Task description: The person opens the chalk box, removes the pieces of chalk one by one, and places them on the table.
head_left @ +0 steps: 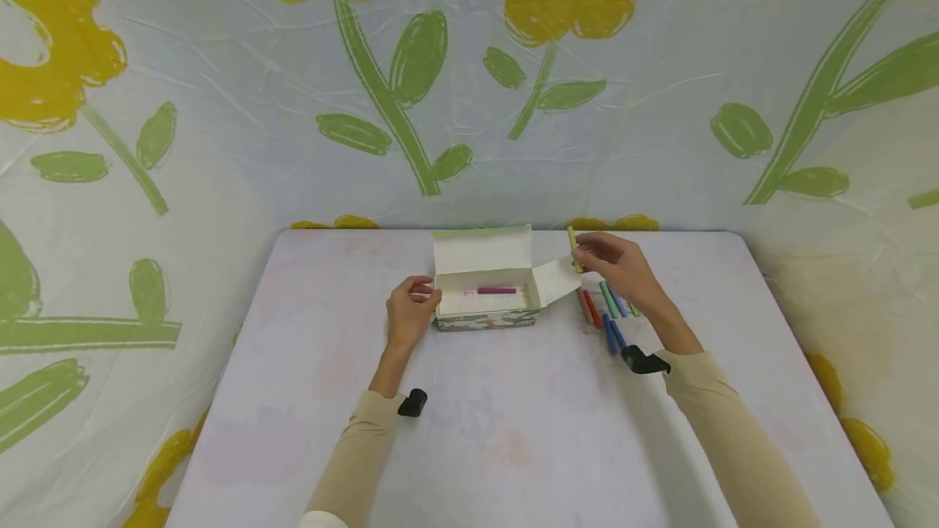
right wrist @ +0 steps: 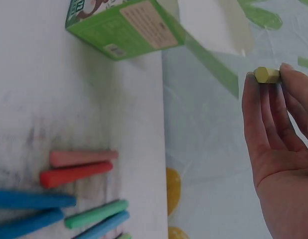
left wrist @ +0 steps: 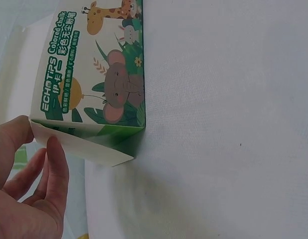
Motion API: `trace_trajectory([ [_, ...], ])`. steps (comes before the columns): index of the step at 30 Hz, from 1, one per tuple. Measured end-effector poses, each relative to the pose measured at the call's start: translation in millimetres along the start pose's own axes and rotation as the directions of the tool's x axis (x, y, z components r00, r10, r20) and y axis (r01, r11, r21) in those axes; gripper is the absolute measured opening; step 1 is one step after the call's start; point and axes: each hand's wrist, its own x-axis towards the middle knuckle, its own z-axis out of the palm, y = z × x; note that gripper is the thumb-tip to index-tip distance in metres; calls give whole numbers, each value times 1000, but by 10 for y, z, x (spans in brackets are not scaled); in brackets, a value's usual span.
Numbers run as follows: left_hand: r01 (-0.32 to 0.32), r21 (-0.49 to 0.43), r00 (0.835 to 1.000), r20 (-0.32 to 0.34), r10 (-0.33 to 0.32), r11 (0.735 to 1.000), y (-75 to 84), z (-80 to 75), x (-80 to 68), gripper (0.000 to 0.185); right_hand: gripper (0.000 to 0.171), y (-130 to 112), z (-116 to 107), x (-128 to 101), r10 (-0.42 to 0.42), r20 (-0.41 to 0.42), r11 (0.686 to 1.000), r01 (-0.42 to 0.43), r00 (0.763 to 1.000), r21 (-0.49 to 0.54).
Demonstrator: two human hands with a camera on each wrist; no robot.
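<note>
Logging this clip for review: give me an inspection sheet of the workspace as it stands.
Surface: pale table, faint colour smudges.
Job's things: open chalk box with a purple chalk inside; loose chalks lying right of it, red, green, blue.
Clutter: nothing seen.
Hands: left hand touches the box's left end; right hand pinches a yellow chalk above the table.
Cables: nothing seen.
Surroundings: flower-print sheet behind and at the sides.

Staged recording booth: flower-print sheeting (head_left: pixel 469 104) surrounds a table (head_left: pixel 513 430).
</note>
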Motion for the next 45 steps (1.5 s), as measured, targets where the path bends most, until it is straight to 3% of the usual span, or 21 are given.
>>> trace_trajectory([
  [5, 11, 2, 1000, 2, -11, 1000, -6, -7, 1, 24, 38, 104, -125, -167, 35, -32, 999, -34, 999, 10],
  [19, 31, -5, 999, 10, -31, 1000, 5, -4, -15, 23, 43, 521, -366, -646, 155, -52, 975, -161, 987, -154],
  [32, 27, -14, 1000, 16, -27, 1000, 11, -1, -20, 26, 34, 717, -484, -1030, 217, 73, 954, -196, 973, -226],
  [38, 28, -3, 1000, 14, -28, 1000, 2, 4, -14, 25, 26, 780, -466, -1088, 231, 110, 928, -185, 967, -324],
  [45, 30, -10, 999, 15, -30, 999, 7, 0, -13, 27, 22, 799, -451, -1117, 229, 117, 916, -174, 966, -361],
])
